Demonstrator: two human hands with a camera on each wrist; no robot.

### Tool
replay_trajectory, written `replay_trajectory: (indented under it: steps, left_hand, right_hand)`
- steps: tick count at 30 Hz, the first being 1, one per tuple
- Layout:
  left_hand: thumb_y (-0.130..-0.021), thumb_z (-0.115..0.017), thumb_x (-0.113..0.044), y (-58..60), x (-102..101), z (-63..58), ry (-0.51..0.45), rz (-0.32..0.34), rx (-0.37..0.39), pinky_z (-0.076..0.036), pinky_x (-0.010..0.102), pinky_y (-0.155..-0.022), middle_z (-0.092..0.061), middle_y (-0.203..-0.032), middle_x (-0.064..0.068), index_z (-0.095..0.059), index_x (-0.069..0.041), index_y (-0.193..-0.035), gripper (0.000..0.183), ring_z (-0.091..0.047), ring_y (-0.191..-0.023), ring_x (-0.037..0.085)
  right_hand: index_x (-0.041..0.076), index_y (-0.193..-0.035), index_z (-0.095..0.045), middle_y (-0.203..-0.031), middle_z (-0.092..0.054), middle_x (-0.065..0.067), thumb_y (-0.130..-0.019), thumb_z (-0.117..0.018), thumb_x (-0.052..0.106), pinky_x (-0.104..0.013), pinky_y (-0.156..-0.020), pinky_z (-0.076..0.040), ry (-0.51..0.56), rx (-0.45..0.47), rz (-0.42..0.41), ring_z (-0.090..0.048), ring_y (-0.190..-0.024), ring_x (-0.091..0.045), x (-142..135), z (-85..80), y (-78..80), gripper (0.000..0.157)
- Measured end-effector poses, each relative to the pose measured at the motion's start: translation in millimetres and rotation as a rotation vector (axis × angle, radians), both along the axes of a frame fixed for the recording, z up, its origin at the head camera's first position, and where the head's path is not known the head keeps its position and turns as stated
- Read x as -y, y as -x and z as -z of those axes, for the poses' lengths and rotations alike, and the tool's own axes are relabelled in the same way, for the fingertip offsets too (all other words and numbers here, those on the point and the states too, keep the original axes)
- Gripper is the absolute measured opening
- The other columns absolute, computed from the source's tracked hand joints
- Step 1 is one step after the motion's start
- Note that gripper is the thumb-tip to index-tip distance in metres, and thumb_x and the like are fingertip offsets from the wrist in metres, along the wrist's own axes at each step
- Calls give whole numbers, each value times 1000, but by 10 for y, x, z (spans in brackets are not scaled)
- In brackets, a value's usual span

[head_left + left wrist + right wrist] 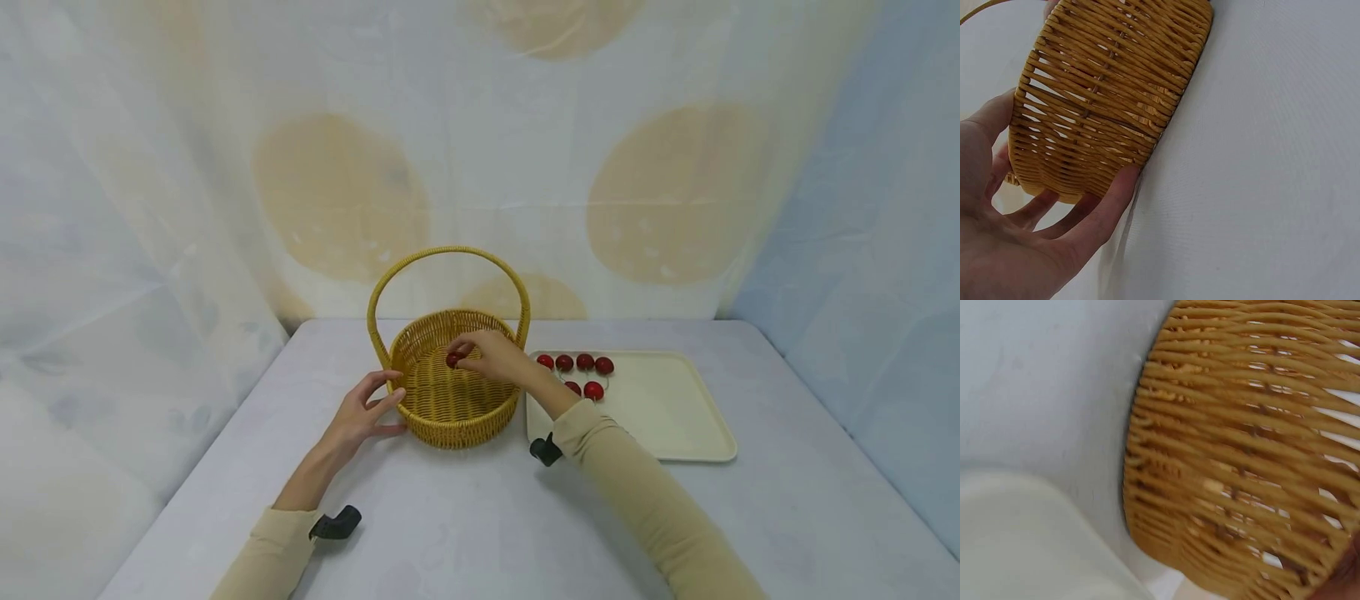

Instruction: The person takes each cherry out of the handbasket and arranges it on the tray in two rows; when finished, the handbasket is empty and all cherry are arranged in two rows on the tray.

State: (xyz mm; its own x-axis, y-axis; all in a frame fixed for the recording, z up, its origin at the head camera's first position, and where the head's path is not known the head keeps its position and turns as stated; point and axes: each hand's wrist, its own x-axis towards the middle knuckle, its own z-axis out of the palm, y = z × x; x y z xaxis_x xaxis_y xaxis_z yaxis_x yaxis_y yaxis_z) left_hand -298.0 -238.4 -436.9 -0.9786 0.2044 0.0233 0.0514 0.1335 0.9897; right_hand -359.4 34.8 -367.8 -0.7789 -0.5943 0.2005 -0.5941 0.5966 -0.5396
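Note:
A yellow-brown wicker basket (pixel 450 435) with a tall arched handle (pixel 448 249) stands on the table. My left hand (pixel 363 417) holds its left side at the rim; in the left wrist view, the fingers (pixel 1116 190) lie spread against the woven wall. Inside the basket's opening, my right hand (pixel 487 357) pinches a dark red cherry (pixel 453 359) between thumb and fingertips, over the woven bottom. Only the basket's outer wall (pixel 1235 437) fills most of the right wrist view, hiding the cherry and nearly all of that hand there.
To the right of the basket lies a cream rectangular tray (pixel 667 408). Several red cherries (pixel 593 390) with thin stems sit in rows toward its left end, partly behind my right forearm. Pale cloth with tan circles (pixel 675 196) hangs behind the white table (pixel 450 533).

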Motion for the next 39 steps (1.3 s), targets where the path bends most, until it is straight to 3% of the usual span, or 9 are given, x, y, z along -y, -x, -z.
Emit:
replay_trajectory:
  steps: [7,13,17,21,23,26,32,39]
  left_hand:
    - [-94,-66,-35,-2,0,-2,-10,1,2,-61,50,-81,-22,-160,5,-41,-10,-141,60,-38,-140,41]
    - [-93,-67,-37,-18,8,-26,-7,5,9,-61,49,-82,-22,-160,4,-41,-11,-142,61,-38,-141,39]
    - [-93,-67,-37,-24,4,-36,-8,5,11,-61,50,-82,-24,-159,3,-41,-11,-142,61,-38,-141,38]
    - [-93,-67,-36,-18,-6,-35,-8,12,5,-60,51,-83,-23,-160,4,-41,-10,-142,62,-37,-141,39]
    - [-93,-67,-36,-7,-10,-33,-9,12,5,-60,51,-84,-23,-160,4,-41,-10,-142,61,-37,-141,39]
    - [-93,-67,-36,10,-12,-27,-12,10,3,-60,51,-83,-23,-160,5,-40,-9,-142,62,-37,-141,40]
    - [-94,-66,-35,-3,-18,-20,-17,13,8,-60,52,-83,-23,-160,6,-38,-8,-143,62,-37,-141,40]
    - [-93,-67,-37,1,13,-44,-13,7,8,-61,51,-82,-22,-160,4,-39,-9,-142,63,-37,-141,39]
  right_hand:
    - [12,-124,-66,-115,-71,-10,-96,-64,15,-39,-87,-55,3,-18,-34,-63,-113,-27,-194,-151,-129,28]
    - [13,-125,-65,-114,-71,-9,-96,-64,16,-31,-75,-54,15,-45,-36,-66,-105,-26,-357,-211,-198,29]
    - [14,-125,-65,-113,-71,-8,-96,-64,16,-22,-65,-50,46,-61,-51,-65,-88,-19,-483,-261,-250,29]
    - [14,-125,-65,-111,-70,-6,-96,-64,17,-21,-54,-44,67,-63,-48,-52,-62,-14,-646,-324,-335,29]
    - [13,-125,-65,-110,-69,-5,-96,-63,17,-21,-51,-45,71,-64,-42,-48,-54,-13,-737,-347,-379,29]
    - [12,-124,-65,-110,-69,-5,-96,-63,16,-22,-52,-50,75,-63,-29,-52,-52,-10,-873,-371,-442,28]
    - [11,-122,-66,-108,-69,-8,-94,-66,14,-20,-46,-44,90,-61,-2,-48,-48,-8,-1184,-344,-540,28]
    - [12,-123,-66,-109,-70,-9,-93,-68,14,-21,-52,-47,43,-70,85,-52,-56,-9,-1597,-210,-560,30]
